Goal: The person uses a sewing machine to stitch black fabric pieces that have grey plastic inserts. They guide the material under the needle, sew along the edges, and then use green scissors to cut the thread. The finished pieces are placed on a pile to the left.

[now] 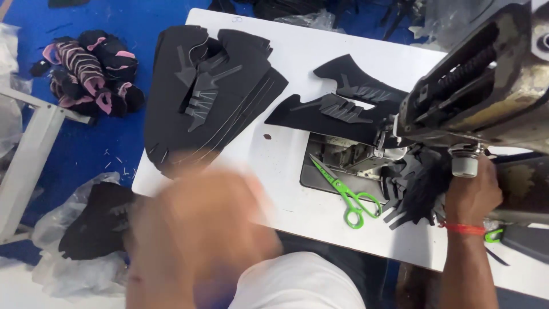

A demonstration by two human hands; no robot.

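Left hand (200, 229): nearest the camera, a blurred shape off the counter's near-left corner; its grip cannot be told, nor whether it holds anything.
Right hand (472, 191): under the sewing machine (486, 86) at the counter's right edge, fingers closed on a bunch of black cut pieces (417, 189); a red thread band circles the wrist.
Black cut pieces: bunched just right of the machine's metal plate (343, 166), touching the hand, strips fanning down toward the near edge.
Green scissors (346, 191): flat on the counter, blades on the plate, handles toward the near edge, just beside the bunch.
Panel on the machine (337, 111): a black shaped panel runs from mid-counter in under the machine head.
Stack (206, 97): tall pile of black panels at the far-left corner, overhanging the left edge.
Counter (286, 189): white, with stray thread bits.
Floor (126, 23): blue, with pink-and-black pieces (91, 68) and a plastic bag of black parts (91, 223).
Risk: the overhanging stack looks liable to slide off if the moving left hand brushes it; loose strips so near the plate could snag under the machine.
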